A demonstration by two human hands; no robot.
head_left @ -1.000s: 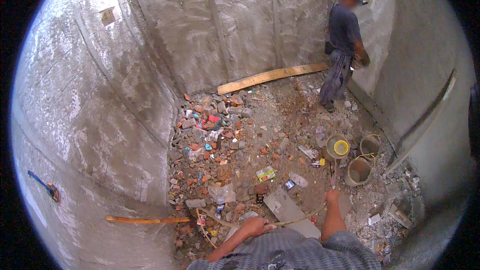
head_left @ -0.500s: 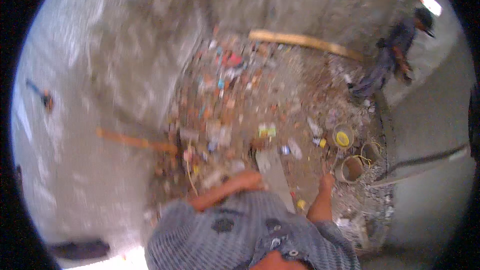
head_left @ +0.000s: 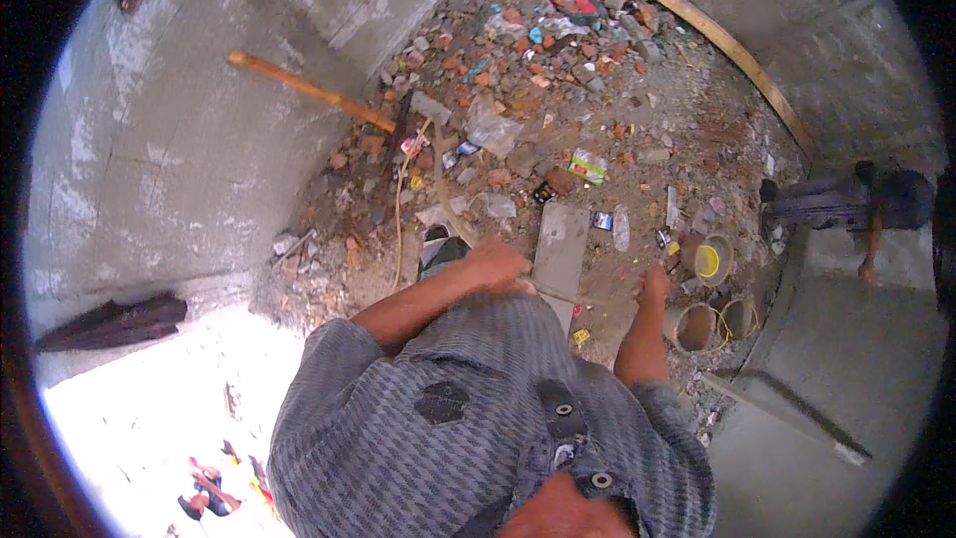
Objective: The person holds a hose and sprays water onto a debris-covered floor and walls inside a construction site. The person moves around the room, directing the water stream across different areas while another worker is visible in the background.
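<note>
My left hand (head_left: 498,267) is held in front of my waist, its fingers curled over. It hangs beside a flat grey board (head_left: 563,239) lying on the ground; whatever the fingers hold, if anything, is hidden. Farther right, my right hand (head_left: 652,284) is lowered with its fingers bent inward, and its contents are too small to make out. Nearest to it stand a bucket with a yellow inside (head_left: 707,261) and a round bucket (head_left: 697,327) with a yellow cord near it.
Broken brick and litter (head_left: 558,40) cover the ground ahead. One timber (head_left: 727,40) runs along the far wall; another (head_left: 309,92) leans at left. A co-worker (head_left: 827,204) is at right, above a long straight bar (head_left: 787,418). Dark cloth (head_left: 115,324) lies beside a bright opening.
My view has swung, sharpening from a blur, and the bright opening shows more at lower left. Both hands sit higher in the picture. The co-worker appears lower, near the right edge.
</note>
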